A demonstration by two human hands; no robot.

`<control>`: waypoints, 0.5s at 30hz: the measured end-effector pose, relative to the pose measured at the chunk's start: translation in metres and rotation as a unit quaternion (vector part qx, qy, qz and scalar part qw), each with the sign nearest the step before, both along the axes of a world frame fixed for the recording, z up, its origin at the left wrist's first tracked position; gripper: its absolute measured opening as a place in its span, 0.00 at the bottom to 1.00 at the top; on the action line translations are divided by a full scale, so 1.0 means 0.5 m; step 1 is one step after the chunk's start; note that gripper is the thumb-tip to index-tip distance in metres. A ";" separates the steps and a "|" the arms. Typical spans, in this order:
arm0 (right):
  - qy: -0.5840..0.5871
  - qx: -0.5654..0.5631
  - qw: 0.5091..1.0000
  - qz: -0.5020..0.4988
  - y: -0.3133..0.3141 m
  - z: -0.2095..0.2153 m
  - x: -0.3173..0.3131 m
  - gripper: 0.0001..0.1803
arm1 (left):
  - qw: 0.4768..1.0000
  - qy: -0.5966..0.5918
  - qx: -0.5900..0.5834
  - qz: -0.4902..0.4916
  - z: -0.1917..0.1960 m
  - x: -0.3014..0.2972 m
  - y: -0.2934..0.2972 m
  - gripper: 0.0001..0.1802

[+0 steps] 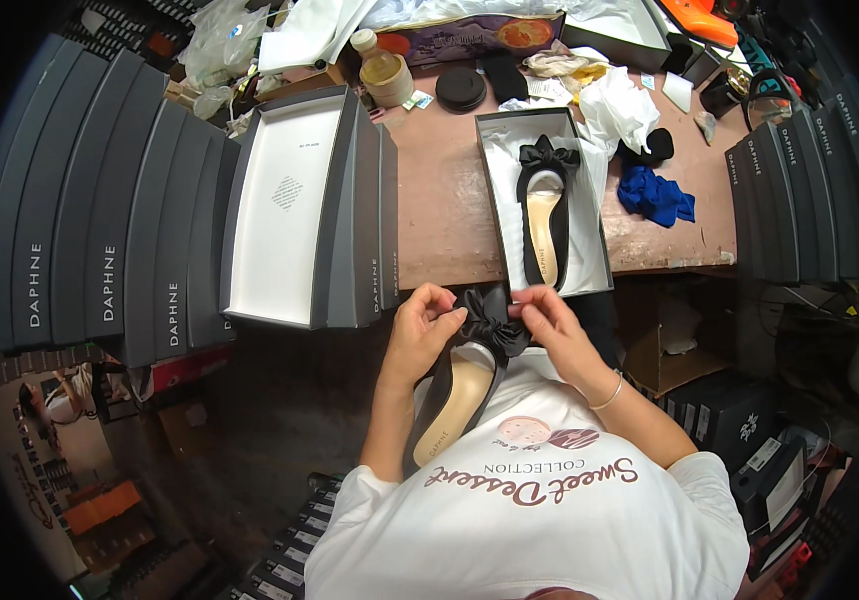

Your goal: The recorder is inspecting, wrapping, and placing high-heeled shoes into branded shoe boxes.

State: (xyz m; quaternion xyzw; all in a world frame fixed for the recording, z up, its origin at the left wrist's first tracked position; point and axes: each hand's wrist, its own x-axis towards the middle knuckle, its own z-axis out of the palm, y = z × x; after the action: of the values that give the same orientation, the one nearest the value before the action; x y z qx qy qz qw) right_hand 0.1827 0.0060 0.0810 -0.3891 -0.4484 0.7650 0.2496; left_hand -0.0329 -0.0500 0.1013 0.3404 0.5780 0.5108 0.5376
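A black pointed shoe point(457, 398) with a beige insole rests against my shirt, its toe pointing away from me. At its toe sits a black satin bow point(489, 322). My left hand point(421, 336) pinches the bow's left side between thumb and fingers. On the other side, my right hand point(557, 330) is closed on the bow's right loop, a thin bracelet at the wrist. Just beyond my hands, an open shoebox point(490, 185) lined with white tissue point(587, 205) holds the matching black shoe point(543, 240), bow at the far end.
Grey shoeboxes point(74, 200) stand in a row at the left, beside an upright lid with a white inside point(284, 210). More boxes point(799, 190) line the right. Blue cloth point(655, 195), crumpled paper point(619, 110), a bottle point(381, 65) and a round black lid point(460, 90) lie on the table.
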 end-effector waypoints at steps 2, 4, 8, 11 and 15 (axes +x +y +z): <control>-0.028 -0.044 0.998 0.027 0.033 0.033 -0.015 0.22 | 0.996 0.065 -0.048 -0.044 0.003 -0.010 0.001 0.10; 0.000 -0.080 0.995 0.053 0.041 0.025 -0.025 0.27 | 0.991 0.107 -0.049 -0.072 0.006 -0.015 0.002 0.10; 0.063 -0.109 0.989 0.082 0.031 0.006 -0.047 0.35 | 0.993 0.092 0.005 -0.077 0.021 -0.016 -0.004 0.07; 0.096 -0.105 0.985 0.097 0.029 0.021 -0.049 0.40 | 0.997 0.036 0.018 -0.069 0.044 -0.014 -0.004 0.05; 0.093 -0.072 0.989 0.087 0.024 0.054 -0.059 0.40 | 0.994 0.048 0.100 -0.013 0.033 -0.001 0.004 0.05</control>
State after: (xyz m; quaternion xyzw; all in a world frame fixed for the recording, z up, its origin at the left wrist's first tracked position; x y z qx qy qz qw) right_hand 0.1530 0.0178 0.1081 -0.2925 -0.3987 0.8472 0.1941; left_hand -0.0334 -0.0480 0.1176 0.4237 0.5448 0.5424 0.4791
